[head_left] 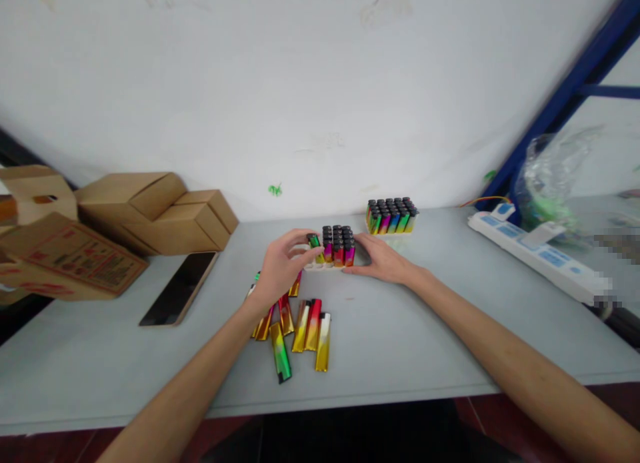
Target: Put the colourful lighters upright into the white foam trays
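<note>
A white holder (327, 269) stands on the table, with several upright lighters (339, 244) in rows, black tops up. My left hand (281, 263) is closed, thumb and fingers around a green and yellow lighter (316, 247) at the holder's left side. This lighter leans slightly. My right hand (377, 258) rests against the right side of the lighters, thumb and fingers apart, steadying nothing else visible. Loose lighters in red, white, green and gold (313, 324) lie on the table below and partly behind my left hand and forearm.
A second filled block of lighters (391, 216) stands by the wall. Cardboard boxes (150, 209) and a dark phone (180, 289) are at left. A white power strip (537, 253) and a clear plastic bag (550, 176) are at right. The table's front edge (360, 401) runs below.
</note>
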`<state>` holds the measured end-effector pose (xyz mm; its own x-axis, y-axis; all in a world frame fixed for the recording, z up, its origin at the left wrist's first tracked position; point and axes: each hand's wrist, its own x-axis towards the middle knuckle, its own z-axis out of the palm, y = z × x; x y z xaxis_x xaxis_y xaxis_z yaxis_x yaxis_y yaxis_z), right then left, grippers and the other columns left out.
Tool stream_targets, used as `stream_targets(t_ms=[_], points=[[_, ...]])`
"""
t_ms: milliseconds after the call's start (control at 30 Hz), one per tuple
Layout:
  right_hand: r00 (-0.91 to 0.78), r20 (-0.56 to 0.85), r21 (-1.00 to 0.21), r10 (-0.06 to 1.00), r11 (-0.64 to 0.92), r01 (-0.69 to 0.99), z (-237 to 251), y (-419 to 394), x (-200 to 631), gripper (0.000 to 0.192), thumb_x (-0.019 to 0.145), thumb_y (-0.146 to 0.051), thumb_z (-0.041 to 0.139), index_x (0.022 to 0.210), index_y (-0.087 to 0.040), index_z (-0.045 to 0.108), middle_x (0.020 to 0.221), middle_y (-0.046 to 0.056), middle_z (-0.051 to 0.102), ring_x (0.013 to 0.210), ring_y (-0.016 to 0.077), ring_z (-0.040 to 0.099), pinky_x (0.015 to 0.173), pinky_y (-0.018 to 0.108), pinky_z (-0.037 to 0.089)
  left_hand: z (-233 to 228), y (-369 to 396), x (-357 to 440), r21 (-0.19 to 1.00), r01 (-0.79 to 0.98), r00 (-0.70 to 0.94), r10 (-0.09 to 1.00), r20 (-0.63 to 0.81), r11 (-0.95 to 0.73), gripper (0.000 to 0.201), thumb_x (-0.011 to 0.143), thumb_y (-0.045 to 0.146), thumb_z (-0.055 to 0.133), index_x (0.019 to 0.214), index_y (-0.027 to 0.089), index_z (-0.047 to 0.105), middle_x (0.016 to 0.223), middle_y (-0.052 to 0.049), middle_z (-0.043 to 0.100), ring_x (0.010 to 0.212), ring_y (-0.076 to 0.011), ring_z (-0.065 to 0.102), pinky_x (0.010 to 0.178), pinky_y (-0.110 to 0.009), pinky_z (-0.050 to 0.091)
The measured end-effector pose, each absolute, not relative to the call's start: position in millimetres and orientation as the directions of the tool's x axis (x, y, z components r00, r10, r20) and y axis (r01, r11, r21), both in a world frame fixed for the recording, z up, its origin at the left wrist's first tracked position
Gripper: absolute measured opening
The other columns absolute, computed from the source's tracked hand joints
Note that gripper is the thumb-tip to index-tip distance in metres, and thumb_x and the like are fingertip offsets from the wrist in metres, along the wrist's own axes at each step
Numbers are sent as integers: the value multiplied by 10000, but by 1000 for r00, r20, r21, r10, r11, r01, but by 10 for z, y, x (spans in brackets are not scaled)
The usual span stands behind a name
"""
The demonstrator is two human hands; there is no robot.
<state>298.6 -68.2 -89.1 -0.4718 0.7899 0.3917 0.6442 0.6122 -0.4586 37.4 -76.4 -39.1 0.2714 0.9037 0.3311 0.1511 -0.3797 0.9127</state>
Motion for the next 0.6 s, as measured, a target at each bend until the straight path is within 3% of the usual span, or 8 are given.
stream_targets(t_ms=[167, 333, 600], points=[[-473, 392, -464, 789, 614, 639, -910, -669, 2993, 668, 847, -583, 752, 1326, -155, 569, 1234, 185, 673, 1113, 362, 665, 956, 527, 551, -511, -741, 362, 881, 237, 251, 902, 351, -409, 393, 745, 402, 865, 1006, 179, 672, 823, -33, 733, 776, -173, 687, 797, -305, 582], [-484, 386, -455, 785, 619, 640, -910, -665, 2994, 664, 850, -573, 755, 1321, -145, 564, 1244, 192, 667, 1132, 361, 658, 958, 519, 549, -596, -764, 421, 878, 242, 263, 898, 351, -414, 383, 747, 414, 861, 972, 173, 667, 891, -54, 739, 833, -190, 720, 863, -328, 598], [-485, 392, -449, 782, 623, 641, -913, -667, 2994, 666, 856, -577, 749, 1322, -144, 552, 1241, 188, 663, 1130, 356, 655, 952, 516, 549, -509, -743, 446, 863, 295, 317, 894, 316, -409, 351, 740, 447, 852, 829, 170, 655, 828, -53, 750, 789, -208, 730, 822, -352, 606]])
